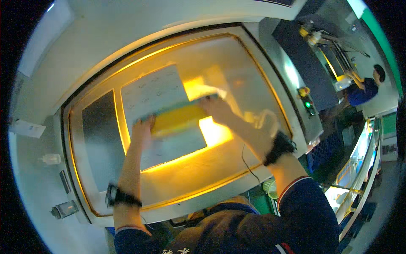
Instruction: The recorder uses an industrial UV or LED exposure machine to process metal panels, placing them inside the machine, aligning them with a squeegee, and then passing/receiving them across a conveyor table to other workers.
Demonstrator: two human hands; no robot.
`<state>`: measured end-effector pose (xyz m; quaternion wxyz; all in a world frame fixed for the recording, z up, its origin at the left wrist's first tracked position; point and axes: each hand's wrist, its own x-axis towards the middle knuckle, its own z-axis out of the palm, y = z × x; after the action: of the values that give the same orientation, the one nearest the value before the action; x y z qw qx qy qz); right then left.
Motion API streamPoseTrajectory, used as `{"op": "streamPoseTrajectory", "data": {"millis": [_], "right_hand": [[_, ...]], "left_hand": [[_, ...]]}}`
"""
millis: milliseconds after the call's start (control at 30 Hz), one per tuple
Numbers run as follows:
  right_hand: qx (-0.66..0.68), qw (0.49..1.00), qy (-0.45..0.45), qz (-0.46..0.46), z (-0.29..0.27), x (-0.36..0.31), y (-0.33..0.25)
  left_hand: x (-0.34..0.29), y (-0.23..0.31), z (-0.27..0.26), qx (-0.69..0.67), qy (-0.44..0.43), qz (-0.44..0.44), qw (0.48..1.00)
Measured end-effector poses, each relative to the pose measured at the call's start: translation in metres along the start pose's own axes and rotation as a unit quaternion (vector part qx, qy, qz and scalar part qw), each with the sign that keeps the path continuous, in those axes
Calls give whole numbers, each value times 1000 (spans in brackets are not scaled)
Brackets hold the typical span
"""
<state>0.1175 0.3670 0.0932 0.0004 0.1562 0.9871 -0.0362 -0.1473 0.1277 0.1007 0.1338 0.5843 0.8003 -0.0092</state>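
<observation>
My left hand (145, 126) and my right hand (215, 108) grip the two ends of a long yellow-and-teal bar-like thing (179, 120). Motion blurs the bar, so its exact kind cannot be told. It lies slantwise across a pale sheet (152, 91) with small dark marks, its right end farther away. Whether it touches the sheet is unclear. Under both hands is a broad light table (190, 169) glowing yellow, with bright patches along the sheet's right side. A dark panel (100, 139) lies left of the sheet.
A raised frame (277, 91) edges the table. On its right side sit an emergency-stop knob (303, 91) and a lit green button (308, 104). A thin cable (249, 168) crosses the front edge. At the far right another person (364, 91) works. A plastic bottle (51, 159) stands left.
</observation>
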Motion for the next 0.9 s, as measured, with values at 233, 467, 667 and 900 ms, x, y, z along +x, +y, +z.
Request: {"op": "streamPoseTrajectory", "data": {"millis": [233,467,667,900], "right_hand": [[100,994,-37,-27,-32,-242,-69],[196,914,42,352,-87,-296,115],[-14,775,57,629,-42,-402,232],[-37,807,-149,570,-23,-382,298]], "left_hand": [[-179,134,21,-26,-103,31,994],[-186,179,-5,-67,-208,-119,968],[-171,195,7,-42,-199,-87,975],[-167,192,25,-39,-177,-55,982]]}}
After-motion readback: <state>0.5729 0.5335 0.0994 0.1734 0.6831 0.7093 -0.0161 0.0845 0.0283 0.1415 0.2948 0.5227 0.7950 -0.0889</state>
